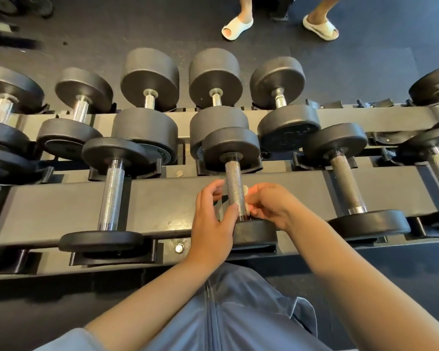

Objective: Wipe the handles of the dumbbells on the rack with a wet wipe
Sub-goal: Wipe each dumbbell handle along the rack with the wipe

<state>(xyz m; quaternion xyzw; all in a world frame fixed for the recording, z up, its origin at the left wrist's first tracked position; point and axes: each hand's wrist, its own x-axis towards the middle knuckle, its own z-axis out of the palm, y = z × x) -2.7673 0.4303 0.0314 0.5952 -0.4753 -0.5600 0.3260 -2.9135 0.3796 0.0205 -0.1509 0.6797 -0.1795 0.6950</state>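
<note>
Dumbbell (235,188) end-cap txt unreadable

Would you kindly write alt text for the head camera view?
Two bare hands work at the knurled handle of a dumbbell on a black rack: the right hand holds a white wipe against it, the left hand beside it. More dumbbells fill both tiers.

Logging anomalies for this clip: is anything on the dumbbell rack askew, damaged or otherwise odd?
Nothing stands out. The dumbbells sit in their cradles on the rack, handles roughly parallel. The right hand holds a white wipe against the centre dumbbell's knurled handle; the left hand flanks it. Some upper-row cradles at right sit unfilled.
</note>
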